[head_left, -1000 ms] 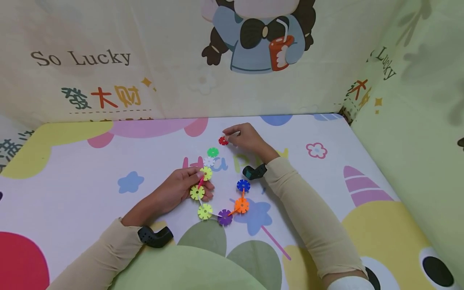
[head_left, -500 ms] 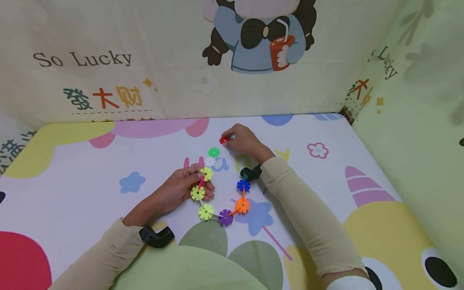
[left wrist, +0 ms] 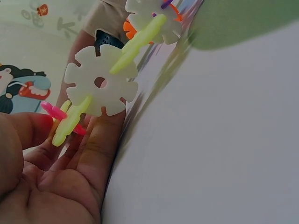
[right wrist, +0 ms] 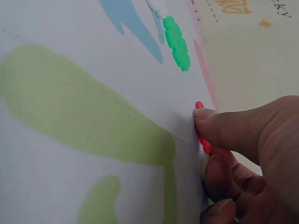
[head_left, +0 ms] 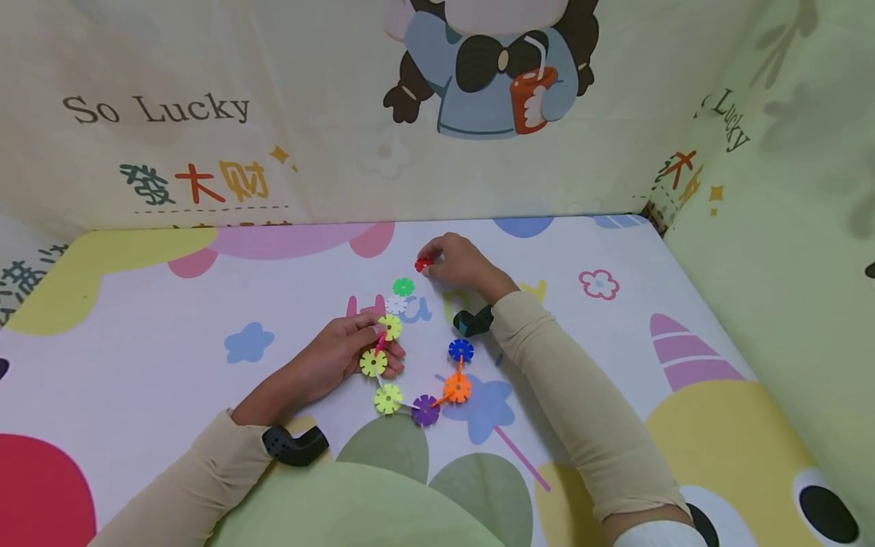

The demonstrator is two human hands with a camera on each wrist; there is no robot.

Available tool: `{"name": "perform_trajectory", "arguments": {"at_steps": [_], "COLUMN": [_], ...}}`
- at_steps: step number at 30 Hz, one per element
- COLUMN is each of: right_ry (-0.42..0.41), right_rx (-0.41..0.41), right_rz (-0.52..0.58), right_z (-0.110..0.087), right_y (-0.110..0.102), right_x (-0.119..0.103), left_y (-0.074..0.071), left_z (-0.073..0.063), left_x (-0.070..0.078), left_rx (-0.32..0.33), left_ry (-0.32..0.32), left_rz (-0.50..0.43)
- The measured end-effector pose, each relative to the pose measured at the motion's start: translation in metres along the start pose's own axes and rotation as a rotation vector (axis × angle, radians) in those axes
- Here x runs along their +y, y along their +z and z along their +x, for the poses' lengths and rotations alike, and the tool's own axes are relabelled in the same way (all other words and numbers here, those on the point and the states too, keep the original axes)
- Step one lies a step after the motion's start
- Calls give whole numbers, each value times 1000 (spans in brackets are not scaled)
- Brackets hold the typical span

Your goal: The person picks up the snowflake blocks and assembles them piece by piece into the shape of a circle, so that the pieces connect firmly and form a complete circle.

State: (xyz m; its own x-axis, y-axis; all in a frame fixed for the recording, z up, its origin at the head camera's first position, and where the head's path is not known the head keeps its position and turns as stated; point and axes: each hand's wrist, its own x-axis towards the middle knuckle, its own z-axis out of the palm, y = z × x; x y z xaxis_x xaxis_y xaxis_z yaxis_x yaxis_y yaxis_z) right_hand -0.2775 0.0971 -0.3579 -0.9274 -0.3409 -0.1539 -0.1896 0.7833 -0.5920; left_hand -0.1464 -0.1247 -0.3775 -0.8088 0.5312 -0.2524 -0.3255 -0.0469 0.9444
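Observation:
My left hand [head_left: 345, 351] pinches one end of a chain of slotted plastic snowflake discs. At that end, a yellow-green disc [head_left: 390, 327] joins an edge-on pink disc [left wrist: 53, 110] by the thumb. White discs [left wrist: 100, 81] link further yellow-green ones; the chain curves through a purple disc [head_left: 426, 410] and an orange disc [head_left: 458, 388] to a blue disc [head_left: 461, 350]. Farther back, my right hand [head_left: 459, 262] pinches a red disc [right wrist: 200, 135] between thumb and fingers, low over the table. Fingers partly hide it in the head view.
A loose green disc [head_left: 403, 286] and a white disc [head_left: 396, 305] lie on the printed tablecloth [head_left: 307, 296] between the hands. Behind the table hangs a printed cloth wall [head_left: 328, 137]; another pale wall [head_left: 786, 251] stands at the right.
The right hand has closed its fingers further over the red disc, which now shows less from above. The left hand and the chain have stayed in place.

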Motion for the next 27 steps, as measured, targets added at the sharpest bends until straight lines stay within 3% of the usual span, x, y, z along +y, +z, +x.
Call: {"name": "perform_trajectory", "arguments": {"at_steps": [12, 27], "right_ry": [10, -24], "right_rx": [-42, -28], "right_rz": [17, 53], "right_z": [1, -4], "right_y": [-4, -4], "right_x": [-2, 6], "left_y": [0, -1], "left_z": [0, 0], "left_x": [0, -2], "left_rx": [-17, -15], "left_ry": [14, 15], "left_rz": [14, 11]}}
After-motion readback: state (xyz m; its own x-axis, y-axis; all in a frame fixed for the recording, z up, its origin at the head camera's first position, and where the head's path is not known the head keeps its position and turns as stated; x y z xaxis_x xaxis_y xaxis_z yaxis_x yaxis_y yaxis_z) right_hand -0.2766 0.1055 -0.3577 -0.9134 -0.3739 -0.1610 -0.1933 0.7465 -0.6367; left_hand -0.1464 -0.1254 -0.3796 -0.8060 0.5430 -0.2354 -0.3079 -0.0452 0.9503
